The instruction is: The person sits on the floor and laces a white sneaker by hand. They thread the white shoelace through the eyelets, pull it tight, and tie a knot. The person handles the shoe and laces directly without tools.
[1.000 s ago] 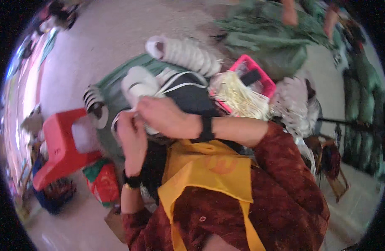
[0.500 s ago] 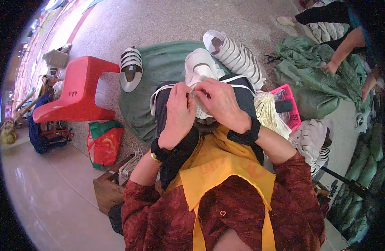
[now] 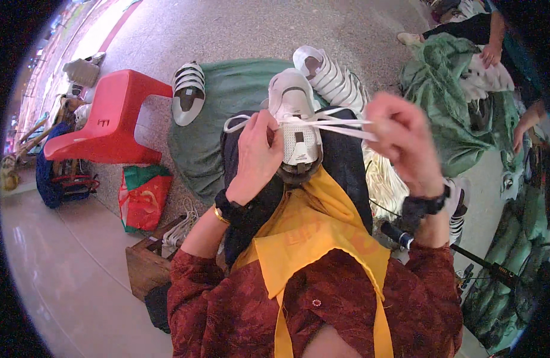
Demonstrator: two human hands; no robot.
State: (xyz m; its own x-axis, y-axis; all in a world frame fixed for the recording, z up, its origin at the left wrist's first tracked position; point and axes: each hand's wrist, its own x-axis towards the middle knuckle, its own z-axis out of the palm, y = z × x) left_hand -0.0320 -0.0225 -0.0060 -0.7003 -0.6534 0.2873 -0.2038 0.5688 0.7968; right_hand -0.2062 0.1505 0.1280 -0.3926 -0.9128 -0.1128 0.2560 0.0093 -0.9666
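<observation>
A white sneaker (image 3: pixel 291 95) rests on my lap, toe pointing away, its perforated tongue (image 3: pixel 302 145) lying toward me. My left hand (image 3: pixel 257 154) is closed at the shoe's left edge, its fingertips partly hidden. Off to the right, my right hand (image 3: pixel 404 140) is raised and blurred, its fingers closed on white shoelace (image 3: pixel 343 126). Strands of the lace stretch taut from the shoe's eyelet area to that hand. A loose loop of lace (image 3: pixel 234 123) lies over my left thigh.
Stacked white shoe uppers (image 3: pixel 331 74) and another stack (image 3: pixel 188 95) flank a green cloth (image 3: pixel 218 89). At left stand a red chair (image 3: pixel 116 116) and a red-green bag (image 3: pixel 145 200). Lace bundles (image 3: pixel 382 182) lie right. Another person's hand (image 3: pixel 491 55) is over a green sack (image 3: pixel 439 89).
My right hand has moved from the shoe out to the right, drawing the lace taut. My left hand stays by the shoe. The other person's hands and the green sack have shifted.
</observation>
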